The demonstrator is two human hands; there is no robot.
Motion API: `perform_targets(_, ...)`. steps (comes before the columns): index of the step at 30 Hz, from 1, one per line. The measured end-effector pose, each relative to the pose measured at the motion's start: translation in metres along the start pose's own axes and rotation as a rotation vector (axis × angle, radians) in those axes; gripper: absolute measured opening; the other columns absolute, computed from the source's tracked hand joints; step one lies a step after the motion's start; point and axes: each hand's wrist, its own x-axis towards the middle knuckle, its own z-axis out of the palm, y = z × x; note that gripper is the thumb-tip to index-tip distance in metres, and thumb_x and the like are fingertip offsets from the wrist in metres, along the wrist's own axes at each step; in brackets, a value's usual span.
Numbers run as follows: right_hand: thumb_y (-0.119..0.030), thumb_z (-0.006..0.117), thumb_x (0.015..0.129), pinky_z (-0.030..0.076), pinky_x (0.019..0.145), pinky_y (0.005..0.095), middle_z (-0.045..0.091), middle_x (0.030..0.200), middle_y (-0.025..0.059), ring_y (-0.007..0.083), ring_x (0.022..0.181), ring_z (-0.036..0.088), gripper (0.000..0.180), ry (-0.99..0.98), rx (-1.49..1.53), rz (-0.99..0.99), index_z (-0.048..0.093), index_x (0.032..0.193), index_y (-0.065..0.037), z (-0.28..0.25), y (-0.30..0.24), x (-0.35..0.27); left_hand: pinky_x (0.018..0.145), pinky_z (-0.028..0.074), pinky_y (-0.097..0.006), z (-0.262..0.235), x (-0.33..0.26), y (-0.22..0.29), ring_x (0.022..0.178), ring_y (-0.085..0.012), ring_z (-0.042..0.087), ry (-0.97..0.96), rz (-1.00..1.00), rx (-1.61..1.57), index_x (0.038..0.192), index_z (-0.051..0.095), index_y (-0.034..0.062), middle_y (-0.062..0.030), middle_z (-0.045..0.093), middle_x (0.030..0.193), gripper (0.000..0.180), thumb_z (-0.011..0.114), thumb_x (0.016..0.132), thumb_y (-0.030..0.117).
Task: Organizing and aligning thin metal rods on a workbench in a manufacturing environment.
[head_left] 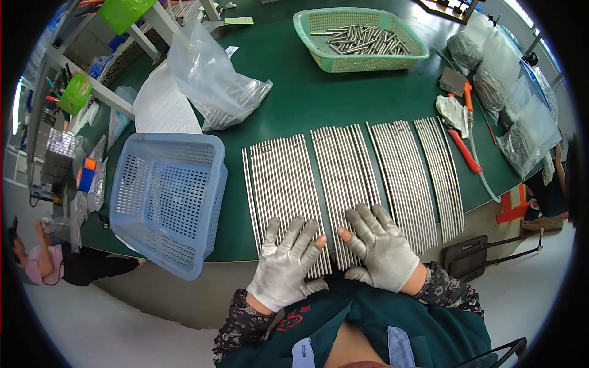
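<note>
Slim metal rods lie side by side on the green table in several flat groups, their ends roughly level. My left hand, in a grey-white glove with bare thumb tip, rests with fingers spread on the near ends of the leftmost rod group. Gloved likewise, my right hand lies flat, fingers apart, over the near end of the second rod group. To its right are a third rod group and a narrower fourth rod group, which neither hand visibly grips. Both palms hide some rod ends.
A blue perforated basket sits at the left, beside papers and a plastic bag of rods. A green basket of short metal pins stands at the back. At right are a red-handled tool, a hose and filled bags.
</note>
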Motion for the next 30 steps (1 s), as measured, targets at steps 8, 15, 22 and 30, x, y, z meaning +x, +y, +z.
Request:
perform_targets(8,-0.062,0.040,0.086,0.018,0.113,0.0520,0.034,0.145,0.0215,0.0397,0.136,0.028,0.080,0.011,0.090,-0.105,0.026,0.147,-0.013,0.009,0.001,0.012,0.108,0.016,-0.063,0.002,0.001,-0.002,0.131,-0.0347,0.037,0.012,-0.003,-0.009,0.147,0.025,0.0208,-0.0118,0.041,0.141,0.096,0.057,0.071,0.069)
perform_targets(15,-0.062,0.044,0.085,0.026,0.109,0.0535,0.038,0.140,0.0242,0.0417,0.131,0.035,0.080,0.080,0.283,-0.210,0.027,0.146,-0.013,0.003,0.004,0.017,0.110,0.017,-0.060,-0.003,0.001,0.003,0.132,-0.0295,0.036,0.065,-0.037,-0.065,0.140,0.040,0.0151,-0.0089,0.045,0.139,0.095,0.072,0.060,0.056)
perform_targets(22,-0.059,0.049,0.082,0.019,0.112,0.0521,0.038,0.141,0.0237,0.0415,0.134,0.032,0.078,0.085,0.092,0.010,0.034,0.143,-0.011,-0.015,0.018,-0.009,0.111,0.016,-0.059,-0.001,-0.001,0.001,0.132,-0.0301,0.036,0.045,-0.031,-0.045,0.143,0.034,0.0167,-0.0087,0.041,0.142,0.101,0.074,0.059,0.056)
perform_targets(30,-0.064,0.043,0.083,0.017,0.113,0.0521,0.030,0.146,0.0242,0.0400,0.138,0.024,0.080,0.021,0.081,0.059,0.030,0.146,-0.015,-0.005,0.015,-0.014,0.110,0.018,-0.061,0.002,-0.002,0.001,0.132,-0.0314,0.035,0.095,-0.018,-0.079,0.149,0.014,0.0233,-0.0082,0.039,0.143,0.116,0.078,0.057,0.053)
